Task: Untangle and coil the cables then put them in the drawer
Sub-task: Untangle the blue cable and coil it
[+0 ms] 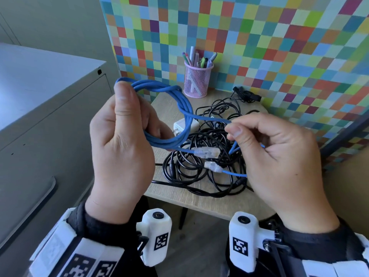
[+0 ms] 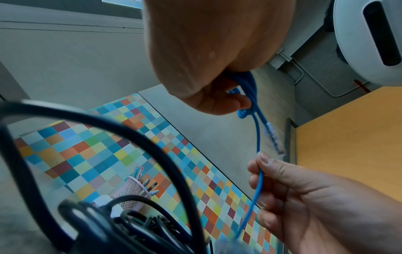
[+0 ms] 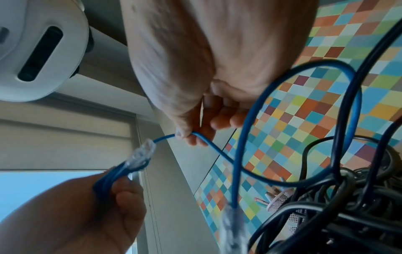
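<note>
The grey cabinet (image 1: 40, 108) stands off the tabletop's left edge, and the checkered multicolour panel (image 1: 259, 47) rises along the far edge. My small wooden tabletop (image 1: 159, 108) carries the tangle of black cables (image 1: 199, 166), which sprawls over its middle and reaches the near edge. Above that tangle I hold the blue ethernet cable (image 1: 179, 100) off the surface, several of its loops gathered into a coil. My left hand (image 1: 119, 148) grips the coil, fingers curled through the loops and thumb pressed on top. My right hand (image 1: 279, 156) pinches a single blue strand between thumb and forefinger, just right of the coil, the other fingers curled loosely. From the coil one clear connector (image 1: 207, 152) sticks out toward my right hand; the second clear connector (image 1: 213, 166) hangs just below it, over the black cables. The pink mesh pen holder (image 1: 196, 79), full of pens, stands at the far edge against the panel. A white plug adapter (image 1: 184, 125) lies on the tabletop behind the coil, at the left side of the black tangle. A black clip-like part (image 1: 247, 94) lies near the far right corner.
</note>
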Available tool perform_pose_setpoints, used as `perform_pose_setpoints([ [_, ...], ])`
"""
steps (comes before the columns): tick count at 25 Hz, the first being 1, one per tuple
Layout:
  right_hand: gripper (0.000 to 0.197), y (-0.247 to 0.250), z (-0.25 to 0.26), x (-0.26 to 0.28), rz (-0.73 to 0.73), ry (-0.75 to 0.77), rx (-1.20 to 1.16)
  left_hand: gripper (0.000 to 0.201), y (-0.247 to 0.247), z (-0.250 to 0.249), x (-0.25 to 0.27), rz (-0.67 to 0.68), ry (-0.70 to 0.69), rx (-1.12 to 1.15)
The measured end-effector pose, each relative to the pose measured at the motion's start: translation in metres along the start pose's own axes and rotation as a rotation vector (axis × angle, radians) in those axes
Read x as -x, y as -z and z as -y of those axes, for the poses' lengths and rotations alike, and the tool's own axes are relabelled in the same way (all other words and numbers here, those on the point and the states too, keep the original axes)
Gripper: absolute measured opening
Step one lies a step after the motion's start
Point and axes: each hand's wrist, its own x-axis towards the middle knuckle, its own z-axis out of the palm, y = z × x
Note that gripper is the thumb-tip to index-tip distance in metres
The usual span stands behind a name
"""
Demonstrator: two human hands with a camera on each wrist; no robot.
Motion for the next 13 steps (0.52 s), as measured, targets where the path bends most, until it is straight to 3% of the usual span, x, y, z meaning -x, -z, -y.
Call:
perform_pose_setpoints([
  [4,0.011,-0.012,0.002,0.003,-0.003,-0.051,-0.101,0.045,-0.002,0.001,0.005,0.168,0.046,0.085],
  [9,0.018,-0.019,0.014,0.008,0.287,-0.236,-0.527,0.045,-0.005,-0.004,0.004,0.228,0.007,0.093],
  [13,0.024,-0.020,0.014,0.009,0.455,-0.205,-0.698,0.051,-0.003,-0.004,0.005,0.376,0.100,0.104],
])
